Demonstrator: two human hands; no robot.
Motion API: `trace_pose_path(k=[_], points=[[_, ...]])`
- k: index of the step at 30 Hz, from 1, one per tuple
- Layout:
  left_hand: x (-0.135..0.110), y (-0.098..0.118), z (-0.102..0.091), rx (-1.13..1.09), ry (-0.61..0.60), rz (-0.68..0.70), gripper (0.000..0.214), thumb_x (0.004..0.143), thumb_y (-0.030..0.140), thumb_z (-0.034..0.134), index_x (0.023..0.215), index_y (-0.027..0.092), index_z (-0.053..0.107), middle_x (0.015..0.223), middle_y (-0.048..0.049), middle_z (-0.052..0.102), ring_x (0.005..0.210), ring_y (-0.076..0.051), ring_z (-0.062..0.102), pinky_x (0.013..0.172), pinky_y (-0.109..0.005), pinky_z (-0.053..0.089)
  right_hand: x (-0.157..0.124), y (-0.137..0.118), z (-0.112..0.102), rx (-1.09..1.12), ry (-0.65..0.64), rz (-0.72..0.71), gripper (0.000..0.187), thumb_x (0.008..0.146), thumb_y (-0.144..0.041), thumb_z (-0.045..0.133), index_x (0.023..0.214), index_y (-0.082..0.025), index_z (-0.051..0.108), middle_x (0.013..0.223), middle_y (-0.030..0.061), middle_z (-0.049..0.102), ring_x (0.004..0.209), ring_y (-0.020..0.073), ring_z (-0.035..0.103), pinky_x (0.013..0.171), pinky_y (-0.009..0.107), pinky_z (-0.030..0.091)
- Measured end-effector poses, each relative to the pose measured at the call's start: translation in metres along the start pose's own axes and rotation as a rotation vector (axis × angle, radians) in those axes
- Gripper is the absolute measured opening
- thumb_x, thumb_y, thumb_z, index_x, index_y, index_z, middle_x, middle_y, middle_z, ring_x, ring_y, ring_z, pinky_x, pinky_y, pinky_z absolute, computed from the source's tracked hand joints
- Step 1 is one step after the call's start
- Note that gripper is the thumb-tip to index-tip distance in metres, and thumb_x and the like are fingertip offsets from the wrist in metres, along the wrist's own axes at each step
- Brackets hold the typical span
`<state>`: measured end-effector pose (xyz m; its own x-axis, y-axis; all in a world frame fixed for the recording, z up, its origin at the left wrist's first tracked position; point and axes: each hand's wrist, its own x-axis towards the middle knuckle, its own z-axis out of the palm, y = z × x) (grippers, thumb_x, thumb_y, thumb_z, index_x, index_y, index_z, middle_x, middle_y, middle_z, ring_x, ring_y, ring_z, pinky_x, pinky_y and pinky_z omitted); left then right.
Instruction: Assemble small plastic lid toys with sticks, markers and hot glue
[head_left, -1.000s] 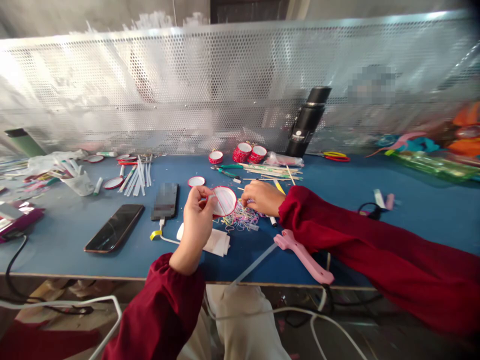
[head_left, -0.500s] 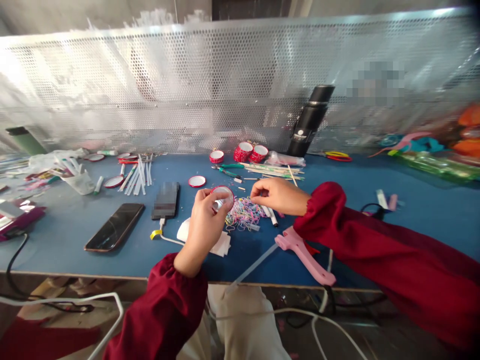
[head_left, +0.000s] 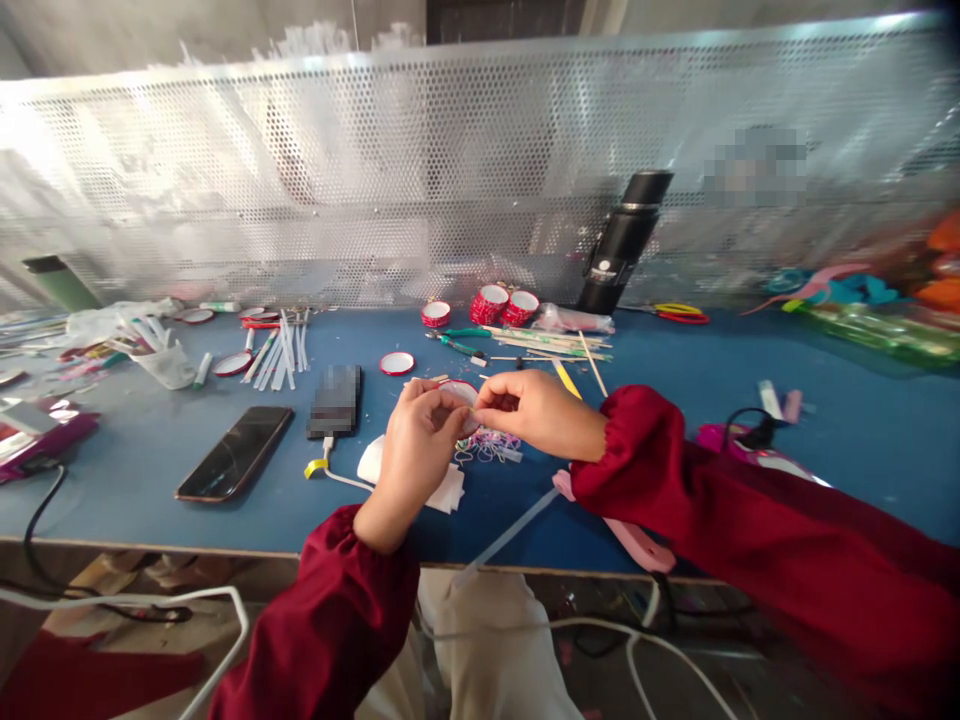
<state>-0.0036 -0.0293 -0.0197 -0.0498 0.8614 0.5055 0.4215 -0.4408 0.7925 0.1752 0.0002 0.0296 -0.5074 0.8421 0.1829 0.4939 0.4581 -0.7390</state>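
Note:
My left hand [head_left: 416, 450] is closed on a round red-rimmed white lid [head_left: 457, 388], held up over the blue table. Fingertips of my right hand [head_left: 544, 412] are pinched together and meet my left fingers at the lid's near side; what they pinch is too small to make out. Below both hands lies a pile of thin pastel elastic bands [head_left: 491, 448], partly covered by them. A pink glue gun [head_left: 641, 545] with a long translucent glue stick [head_left: 517, 530] rests under my right forearm, mostly hidden by the sleeve. Folded white paper [head_left: 448, 490] lies beside my left wrist.
Another red-rimmed lid [head_left: 397, 363] lies beyond my hands, near stacked red lids [head_left: 493, 298], green-handled pliers [head_left: 457, 345] and wooden sticks [head_left: 551, 345]. A black flask [head_left: 624, 245] stands at the back. Left are a phone [head_left: 235, 455], a power bank [head_left: 335, 400] and glue sticks [head_left: 277, 355].
My right hand has moved left from above the elastic bands to meet my left hand at the lid. The lid now sits lower and is more covered by fingers.

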Motion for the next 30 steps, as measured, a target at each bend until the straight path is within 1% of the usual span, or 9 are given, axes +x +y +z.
trace_pose_path(k=[4, 8, 12, 16, 19, 22, 24, 27, 30], points=[[0.0, 0.003, -0.004, 0.047, -0.001, -0.018, 0.012, 0.08, 0.015, 0.067, 0.069, 0.02, 0.067, 0.091, -0.004, 0.063, 0.091, -0.02, 0.061, 0.082, -0.031, 0.047, -0.01, -0.014, -0.004, 0.178, -0.061, -0.127, 0.019, 0.082, -0.037, 0.068, 0.075, -0.02, 0.063, 0.082, 0.0016, 0.064, 0.078, 0.0165, 0.058, 0.075, 0.032, 0.048], [0.002, 0.003, -0.008, 0.111, 0.035, -0.048, 0.012, 0.079, 0.015, 0.065, 0.068, 0.02, 0.066, 0.089, -0.0034, 0.062, 0.089, -0.019, 0.06, 0.08, -0.031, 0.046, -0.029, -0.033, -0.008, 0.504, -0.193, -0.149, 0.029, 0.088, -0.045, 0.066, 0.074, -0.021, 0.059, 0.079, 0.0028, 0.063, 0.08, 0.0182, 0.059, 0.08, 0.036, 0.051], [0.002, 0.002, -0.007, 0.062, -0.016, -0.044, 0.01, 0.082, 0.02, 0.066, 0.072, 0.019, 0.067, 0.094, -0.0044, 0.062, 0.091, -0.019, 0.06, 0.082, -0.031, 0.046, -0.039, -0.034, -0.003, 0.649, -0.213, -0.259, 0.019, 0.095, -0.037, 0.063, 0.103, -0.021, 0.071, 0.086, 0.0029, 0.069, 0.078, 0.0159, 0.067, 0.082, 0.037, 0.056], [0.0, 0.001, -0.003, -0.158, -0.148, 0.013, 0.01, 0.086, 0.026, 0.066, 0.08, 0.018, 0.07, 0.099, -0.0065, 0.063, 0.095, -0.02, 0.06, 0.084, -0.032, 0.049, -0.035, -0.015, 0.003, 0.482, -0.069, -0.282, 0.029, 0.096, -0.033, 0.064, 0.123, -0.027, 0.071, 0.1, 0.0024, 0.069, 0.065, 0.0096, 0.066, 0.065, 0.029, 0.06], [0.001, 0.0, -0.002, -0.231, -0.168, 0.014, 0.012, 0.083, 0.015, 0.063, 0.09, 0.02, 0.072, 0.104, -0.0064, 0.065, 0.102, -0.021, 0.06, 0.091, -0.033, 0.049, -0.034, -0.006, -0.003, 0.366, 0.111, -0.316, 0.041, 0.088, -0.033, 0.074, 0.129, -0.033, 0.069, 0.111, 0.0024, 0.066, 0.067, 0.0087, 0.066, 0.061, 0.027, 0.061], [0.001, -0.004, -0.002, -0.32, -0.135, -0.059, 0.029, 0.077, 0.007, 0.063, 0.101, 0.022, 0.069, 0.107, -0.0047, 0.067, 0.098, -0.02, 0.062, 0.089, -0.034, 0.052, -0.037, -0.003, -0.015, 0.18, 0.22, -0.351, 0.056, 0.085, -0.036, 0.078, 0.139, -0.036, 0.062, 0.118, 0.0035, 0.065, 0.076, 0.0122, 0.068, 0.073, 0.033, 0.064], [0.0, -0.007, -0.001, -0.42, -0.109, -0.14, 0.042, 0.074, 0.008, 0.069, 0.113, 0.023, 0.064, 0.105, -0.0037, 0.068, 0.089, -0.018, 0.065, 0.081, -0.033, 0.055, -0.039, -0.001, -0.022, -0.02, 0.249, -0.397, 0.067, 0.08, -0.043, 0.083, 0.142, -0.036, 0.059, 0.119, 0.0049, 0.067, 0.091, 0.0196, 0.07, 0.087, 0.041, 0.062], [0.001, -0.009, 0.001, -0.507, -0.05, -0.228, 0.059, 0.067, 0.011, 0.078, 0.121, 0.022, 0.058, 0.099, -0.0034, 0.069, 0.081, -0.017, 0.066, 0.073, -0.03, 0.056, -0.04, 0.008, -0.026, -0.368, 0.275, -0.426, 0.088, 0.066, -0.056, 0.09, 0.143, -0.032, 0.057, 0.13, 0.0086, 0.066, 0.12, 0.0348, 0.062, 0.109, 0.057, 0.046], [0.002, -0.007, 0.0, -0.526, -0.038, -0.268, 0.051, 0.065, 0.017, 0.082, 0.112, 0.018, 0.063, 0.095, -0.0041, 0.07, 0.077, -0.015, 0.065, 0.067, -0.027, 0.056, -0.039, 0.02, -0.022, -0.56, 0.279, -0.414, 0.107, 0.056, -0.066, 0.09, 0.147, -0.029, 0.049, 0.142, 0.0124, 0.059, 0.132, 0.0426, 0.052, 0.114, 0.064, 0.035]])
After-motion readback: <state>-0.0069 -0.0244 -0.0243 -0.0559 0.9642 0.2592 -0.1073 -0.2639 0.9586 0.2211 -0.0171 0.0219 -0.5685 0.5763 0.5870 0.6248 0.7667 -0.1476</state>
